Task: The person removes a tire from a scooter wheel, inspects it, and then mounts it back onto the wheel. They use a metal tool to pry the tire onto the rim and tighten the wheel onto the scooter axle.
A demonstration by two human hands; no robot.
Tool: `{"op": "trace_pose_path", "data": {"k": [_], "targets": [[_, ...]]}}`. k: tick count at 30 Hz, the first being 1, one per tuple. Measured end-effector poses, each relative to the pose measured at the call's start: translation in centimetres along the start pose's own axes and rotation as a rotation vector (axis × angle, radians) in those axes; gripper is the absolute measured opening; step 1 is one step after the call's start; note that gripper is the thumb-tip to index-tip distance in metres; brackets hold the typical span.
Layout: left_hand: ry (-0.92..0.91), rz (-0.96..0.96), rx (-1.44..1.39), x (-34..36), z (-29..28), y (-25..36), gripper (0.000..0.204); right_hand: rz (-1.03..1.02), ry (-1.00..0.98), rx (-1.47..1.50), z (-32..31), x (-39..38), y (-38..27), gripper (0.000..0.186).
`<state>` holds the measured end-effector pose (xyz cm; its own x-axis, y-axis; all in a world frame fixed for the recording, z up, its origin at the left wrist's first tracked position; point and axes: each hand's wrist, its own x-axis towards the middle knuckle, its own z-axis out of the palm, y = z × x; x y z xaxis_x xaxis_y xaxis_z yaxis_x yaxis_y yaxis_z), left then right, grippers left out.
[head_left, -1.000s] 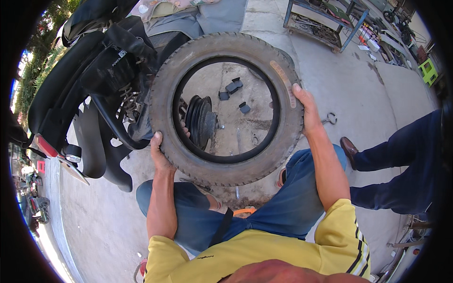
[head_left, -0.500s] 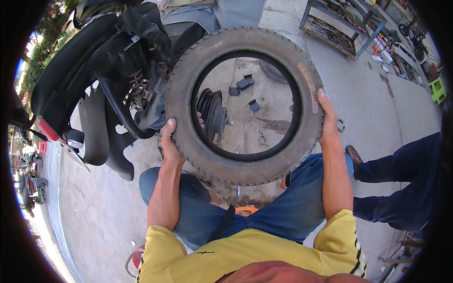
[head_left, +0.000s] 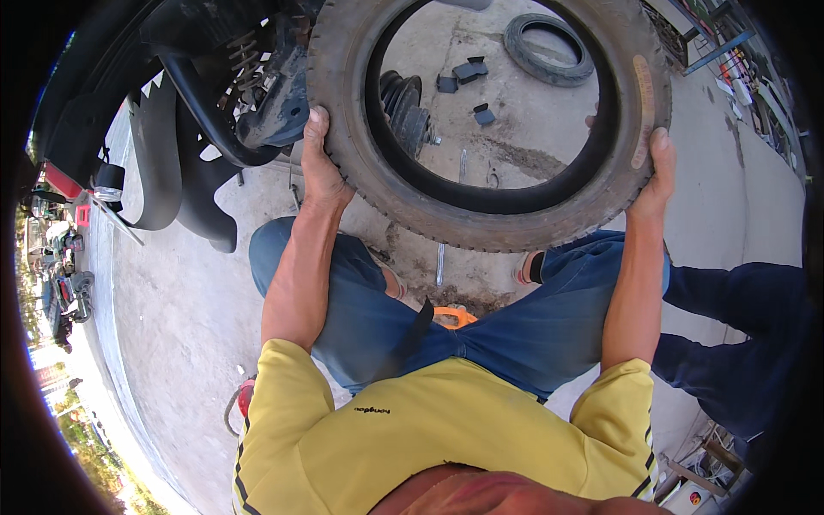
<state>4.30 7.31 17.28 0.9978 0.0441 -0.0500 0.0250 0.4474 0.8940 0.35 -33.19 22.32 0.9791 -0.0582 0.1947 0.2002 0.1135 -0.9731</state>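
Dusty tire (head_left: 463,227) between left grip (head_left: 324,167) and right grip (head_left: 655,176) (both clasping it, lower left and right).

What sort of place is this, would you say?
Perhaps an open-air repair spot for motorbikes or scooters: a bare tyre is held up, another tyre lies on the concrete ground, and a coil spring shows on the dark vehicle to the left.

place: open-air repair workshop | concrete ground (head_left: 189,300) | upper-left corner: two-wheeler (head_left: 197,107) | near top edge: loose tyre (head_left: 541,70) | upper-right corner: metal cart (head_left: 719,53)
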Motion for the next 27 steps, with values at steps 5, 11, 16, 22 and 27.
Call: {"op": "trace_pose_path", "data": {"k": [5,11,16,22,27], "targets": [[0.045,0.071,0.020,-0.3,0.2,-0.3,0.086,-0.164,0.062,-0.019,1.2,-0.2,-0.3,0.082],[-0.022,0.155,-0.006,-0.5,-0.1,-0.6,0.084,-0.213,-0.050,-0.112,-1.1,-0.2,0.9,0.093],[0.043,0.214,-0.054,-0.6,-0.7,-0.9,0.085,-0.300,0.052,0.062,0.1,-0.6,1.3,0.092],[-0.135,0.302,-0.110,-0.8,-1.3,-1.0,0.085,-0.382,0.232,-0.022,-1.6,-0.9,2.5,0.085],[-0.196,0.159,-0.030,-1.2,-0.4,-0.2,0.083,-0.221,0.249,-0.093,-0.5,-0.5,0.9,0.068]]}}
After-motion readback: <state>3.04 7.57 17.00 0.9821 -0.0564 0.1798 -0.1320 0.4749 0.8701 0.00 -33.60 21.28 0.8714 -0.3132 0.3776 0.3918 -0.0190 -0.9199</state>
